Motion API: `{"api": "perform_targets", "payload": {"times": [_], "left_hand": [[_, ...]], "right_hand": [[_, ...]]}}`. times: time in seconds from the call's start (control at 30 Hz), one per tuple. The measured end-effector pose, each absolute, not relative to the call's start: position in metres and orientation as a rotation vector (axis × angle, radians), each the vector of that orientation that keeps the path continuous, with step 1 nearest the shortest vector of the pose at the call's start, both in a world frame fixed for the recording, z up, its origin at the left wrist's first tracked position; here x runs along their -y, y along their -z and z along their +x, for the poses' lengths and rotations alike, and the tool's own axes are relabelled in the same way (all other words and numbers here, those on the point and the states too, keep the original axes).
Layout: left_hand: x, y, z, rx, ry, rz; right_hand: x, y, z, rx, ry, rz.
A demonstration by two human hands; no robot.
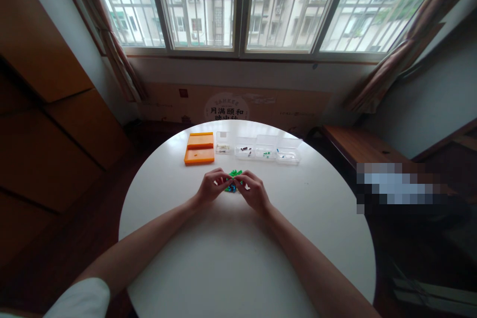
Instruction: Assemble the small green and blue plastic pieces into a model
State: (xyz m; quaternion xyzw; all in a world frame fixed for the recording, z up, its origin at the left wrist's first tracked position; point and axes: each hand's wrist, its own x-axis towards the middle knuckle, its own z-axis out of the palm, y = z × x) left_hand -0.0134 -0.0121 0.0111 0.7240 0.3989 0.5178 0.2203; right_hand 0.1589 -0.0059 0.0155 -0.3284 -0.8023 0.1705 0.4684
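Both hands meet above a small pile of green and blue pieces (235,173) on the white round table (231,248). My left hand (214,184) is closed in a pinch, thumb and forefinger tips together. Opposite it, my right hand (253,189) pinches too, its fingertips touching or nearly touching those of the left. Whatever lies between the fingertips is too small to name. Part of the pile is hidden behind the fingers.
Beyond the hands stands an open orange case (199,155). Right of it is a row of open clear plastic boxes (265,153) holding small white, dark, green and blue pieces. A brown wooden desk (350,146) is at the right, a barred window (242,5) ahead.
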Motion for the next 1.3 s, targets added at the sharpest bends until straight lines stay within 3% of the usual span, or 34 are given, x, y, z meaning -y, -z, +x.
{"api": "perform_targets", "payload": {"times": [1.3], "left_hand": [[0.0125,-0.0122,-0.0136,-1.091,-1.426,2.017]], "right_hand": [[0.0067,-0.0176,0.1592,1.981,-0.448,-0.796]]}}
